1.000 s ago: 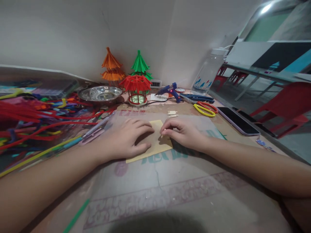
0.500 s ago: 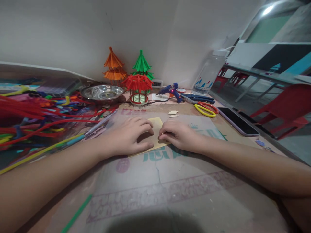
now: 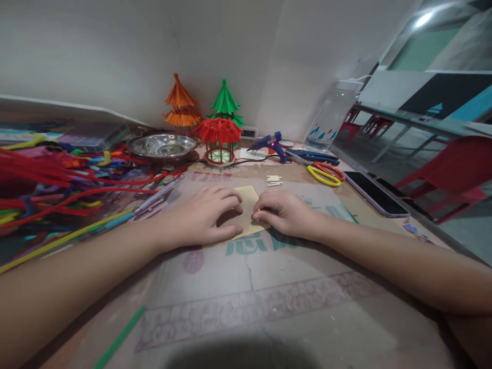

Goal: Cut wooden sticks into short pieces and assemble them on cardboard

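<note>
A thin tan square sheet lies flat on the table in front of me. My left hand rests on its left part, fingers curled down and pressing it. My right hand sits on its right edge with the fingertips pinched together on a tiny pale stick that barely shows. A few short pale sticks lie just beyond the sheet.
A pile of coloured pipe cleaners fills the left. Behind stand a metal bowl, orange, green and red pagoda models, a blue glue gun, yellow-red scissors, a phone and a plastic jar. A red chair stands at the right.
My right hand has slid left and down onto the sheet's right edge, close to my left hand. The left hand has barely moved.
</note>
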Available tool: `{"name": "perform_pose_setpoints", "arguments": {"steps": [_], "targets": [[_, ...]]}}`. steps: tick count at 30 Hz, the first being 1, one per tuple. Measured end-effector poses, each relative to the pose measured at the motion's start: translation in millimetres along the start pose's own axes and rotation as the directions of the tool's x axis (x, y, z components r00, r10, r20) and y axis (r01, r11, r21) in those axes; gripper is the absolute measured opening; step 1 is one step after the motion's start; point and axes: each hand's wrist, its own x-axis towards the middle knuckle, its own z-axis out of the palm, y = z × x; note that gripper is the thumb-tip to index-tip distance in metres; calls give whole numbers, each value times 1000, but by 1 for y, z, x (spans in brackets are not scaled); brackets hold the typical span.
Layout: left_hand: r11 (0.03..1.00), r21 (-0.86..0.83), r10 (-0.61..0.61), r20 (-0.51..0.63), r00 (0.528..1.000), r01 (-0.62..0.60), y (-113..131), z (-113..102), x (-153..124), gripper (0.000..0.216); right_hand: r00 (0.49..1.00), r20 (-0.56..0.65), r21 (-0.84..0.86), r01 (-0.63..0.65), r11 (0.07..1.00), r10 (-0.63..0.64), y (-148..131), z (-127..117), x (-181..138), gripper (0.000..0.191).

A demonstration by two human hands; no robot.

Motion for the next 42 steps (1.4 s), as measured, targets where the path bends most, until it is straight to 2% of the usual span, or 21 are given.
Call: {"name": "perform_pose_setpoints", "arguments": {"steps": [4,8,10,11,12,13,14,15,16,19,20,22,23,24,25,26,28,30,35,39,42], "targets": [[1000,6,11,2,1000,-11,0,0,0,32,995,-8,195,-92,977,95,-3,0,2,17],[1000,-12,23,-41,999,-24,-3,2,-1,25,979,-42,545,-144,826,198,-3,-11,-2,37],[1000,-6,-1,-66,998,1,-6,4,-1,25,985,77,687,-163,708,152,-5,-21,-8,44],[1000,3,-20,-80,997,21,-8,6,-1,24,975,198,723,-212,658,97,-6,-27,-10,45],[999,13,-38,-94,995,40,-11,7,-1,25,936,351,729,-291,619,27,-8,-33,-12,47],[998,23,-54,-106,993,56,-13,8,-1,25,852,519,706,-384,594,-66,-10,-39,-14,49],[997,31,-64,-111,992,68,-15,9,-1,25,734,659,669,-473,573,-165,-13,-45,-16,50],[997,36,-69,-114,991,74,-17,9,-1,26,638,734,643,-542,541,-233,-16,-49,-16,51],[997,38,-69,-112,991,74,-19,10,-1,26,607,753,638,-584,502,-252,-18,-53,-17,52],[997,44,-64,-105,992,68,-22,10,-1,27,708,682,695,-549,463,-185,-28,-59,-16,50],[997,45,-65,-106,992,70,-22,10,-2,27,695,689,688,-538,486,-206,-31,-59,-16,50],[997,44,-64,-114,991,70,-21,9,-2,26,622,739,650,-555,519,-261,-35,-55,-15,51],[997,39,-59,-121,991,64,-19,8,-1,27,647,729,650,-556,517,-221,-35,-52,-14,51],[998,30,-47,-124,991,51,-16,8,-1,27,728,676,666,-538,517,-113,-32,-47,-13,49],[999,19,-31,-121,992,34,-13,6,-1,28,841,538,692,-483,537,64,-28,-43,-11,46],[1000,6,-15,-111,994,16,-10,5,-1,28,907,360,686,-416,597,218,-21,-37,-9,41],[1000,-13,10,-84,996,-11,-3,3,0,29,918,77,604,-353,715,388,-5,-26,-4,33],[1000,-17,23,-61,998,-24,1,2,1,30,903,-8,541,-357,762,429,10,-17,-1,29],[998,-1,55,-55,997,-56,3,3,0,32,919,-36,442,-337,831,393,18,-7,-1,24],[994,20,110,-43,993,-110,2,3,1,31,989,-25,218,-135,966,144,14,-8,-3,21],[993,14,118,-21,993,-118,1,4,2,32,1000,-14,47,-22,999,23,16,-8,-4,18]]}}
